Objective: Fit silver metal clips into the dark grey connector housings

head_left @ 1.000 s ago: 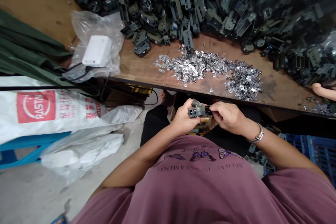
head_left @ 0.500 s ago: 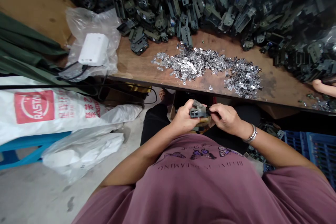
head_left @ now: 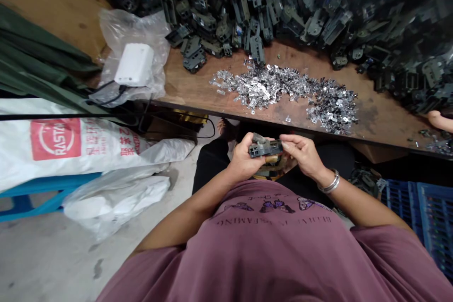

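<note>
My left hand (head_left: 245, 156) grips the dark part (head_left: 266, 149); my right hand (head_left: 303, 152) pinches its end. I judge it light, stiff, best held by its sides.

The white sack (head_left: 95, 158) at left bears a red square (head_left: 37, 150) with RASTAR in white. To its right run red Chinese characters, seemingly 星辉环, then 聚苯乙, with smaller lettering below too blurred to read. The shirt (head_left: 262, 259) says, upside down, what looks like BELIEVE IN DREAMING; script above that and marks on the white box (head_left: 134, 63) are illegible.
</note>
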The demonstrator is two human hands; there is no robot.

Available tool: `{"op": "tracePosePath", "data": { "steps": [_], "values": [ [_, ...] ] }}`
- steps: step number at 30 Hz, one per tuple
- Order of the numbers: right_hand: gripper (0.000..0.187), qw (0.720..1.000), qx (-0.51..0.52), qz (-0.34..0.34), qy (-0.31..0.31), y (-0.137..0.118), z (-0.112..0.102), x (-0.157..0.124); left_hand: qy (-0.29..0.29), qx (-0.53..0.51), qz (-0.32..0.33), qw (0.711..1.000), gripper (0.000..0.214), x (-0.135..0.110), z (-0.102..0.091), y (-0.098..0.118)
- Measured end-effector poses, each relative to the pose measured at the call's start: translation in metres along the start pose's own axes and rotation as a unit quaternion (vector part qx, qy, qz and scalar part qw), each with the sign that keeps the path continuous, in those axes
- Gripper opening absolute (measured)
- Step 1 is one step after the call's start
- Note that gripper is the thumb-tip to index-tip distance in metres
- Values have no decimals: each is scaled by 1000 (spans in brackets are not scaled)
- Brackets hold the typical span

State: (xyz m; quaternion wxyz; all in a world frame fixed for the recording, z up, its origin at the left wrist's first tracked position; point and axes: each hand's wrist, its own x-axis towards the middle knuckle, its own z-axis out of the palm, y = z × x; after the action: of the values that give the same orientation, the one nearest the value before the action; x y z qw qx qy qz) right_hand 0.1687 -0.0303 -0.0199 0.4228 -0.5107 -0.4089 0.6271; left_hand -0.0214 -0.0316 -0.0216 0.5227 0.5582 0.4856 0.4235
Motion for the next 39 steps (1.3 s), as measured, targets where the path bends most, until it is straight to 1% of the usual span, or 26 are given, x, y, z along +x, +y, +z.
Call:
{"op": "tracePosePath", "data": {
  "steps": [3, 6, 7, 9, 11, 13, 15, 17, 18, 19, 20, 22, 24, 25, 26, 27, 28, 29, 31, 32, 34, 35, 36, 37, 38, 39],
  "values": [
    [37, 993, 100, 68, -10, -1, 16, 9, 4, -31, 33, 999, 44, -1, 2, -8],
    [38, 977, 172, 120, -38, -2, 22, 16, 16, -60, 32, 998, 45, -1, -2, -15],
    [40, 973, 183, 128, -49, -2, 21, 18, 3, -69, 22, 997, 49, -1, -6, -15],
    [46, 974, 180, 126, -58, -3, 20, 19, -59, -92, -13, 994, 61, 0, -16, -12],
    [52, 983, 147, 102, -45, -4, 19, 19, -131, -136, -63, 980, 70, 3, -26, -6],
    [55, 993, 87, 71, -43, -4, 18, 21, -165, -180, -126, 962, 65, 7, -33, -2],
    [51, 996, 1, 32, -78, -7, 16, 28, -153, -207, -182, 949, 54, 12, -36, 0],
    [40, 986, -122, -33, -110, -16, 9, 42, -128, -241, -212, 938, 50, 15, -34, 0],
    [35, 971, -197, -77, -106, -23, 5, 53, -120, -269, -216, 931, 49, 17, -32, 0],
    [32, 948, -279, -124, -87, -30, 1, 65, -115, -300, -216, 922, 49, 18, -31, 1],
    [30, 915, -365, -165, -54, -38, -2, 77, -111, -331, -215, 912, 47, 19, -28, 3],
    [25, 826, -525, -206, 16, -52, -5, 102, -109, -382, -211, 893, 42, 20, -24, 8],
    [22, 737, -647, -190, 48, -59, -3, 120, -108, -416, -207, 879, 39, 21, -22, 13],
    [21, 702, -689, -174, 49, -61, -1, 126, -106, -427, -205, 874, 39, 21, -21, 15],
    [21, 677, -717, -161, 40, -61, 1, 129, -100, -435, -203, 872, 39, 22, -21, 16],
    [21, 660, -735, -154, 28, -60, 1, 130, -91, -439, -201, 871, 39, 22, -21, 17],
    [22, 651, -743, -154, 15, -58, 0, 128, -80, -441, -200, 871, 39, 22, -23, 17],
    [23, 648, -745, -157, 3, -57, -4, 125, -67, -441, -200, 872, 38, 22, -24, 16],
    [23, 658, -735, -163, -19, -54, -15, 117, -42, -437, -200, 876, 37, 22, -27, 13],
    [21, 671, -723, -163, -29, -53, -22, 113, -32, -436, -202, 876, 38, 22, -28, 12],
    [19, 710, -685, -160, -36, -52, -34, 106, -16, -436, -205, 876, 39, 21, -28, 10],
    [19, 726, -667, -161, -29, -53, -38, 105, -12, -436, -209, 875, 39, 21, -27, 10],
    [21, 736, -656, -167, -16, -53, -39, 104, -12, -435, -213, 875, 38, 21, -25, 10],
    [22, 736, -654, -174, 2, -54, -38, 105, -12, -433, -215, 875, 36, 22, -23, 11],
    [24, 726, -663, -179, 23, -55, -36, 106, -13, -429, -217, 877, 34, 23, -21, 12],
    [25, 709, -681, -181, 39, -56, -32, 108, -13, -424, -219, 879, 31, 23, -18, 13]
  ]
}}
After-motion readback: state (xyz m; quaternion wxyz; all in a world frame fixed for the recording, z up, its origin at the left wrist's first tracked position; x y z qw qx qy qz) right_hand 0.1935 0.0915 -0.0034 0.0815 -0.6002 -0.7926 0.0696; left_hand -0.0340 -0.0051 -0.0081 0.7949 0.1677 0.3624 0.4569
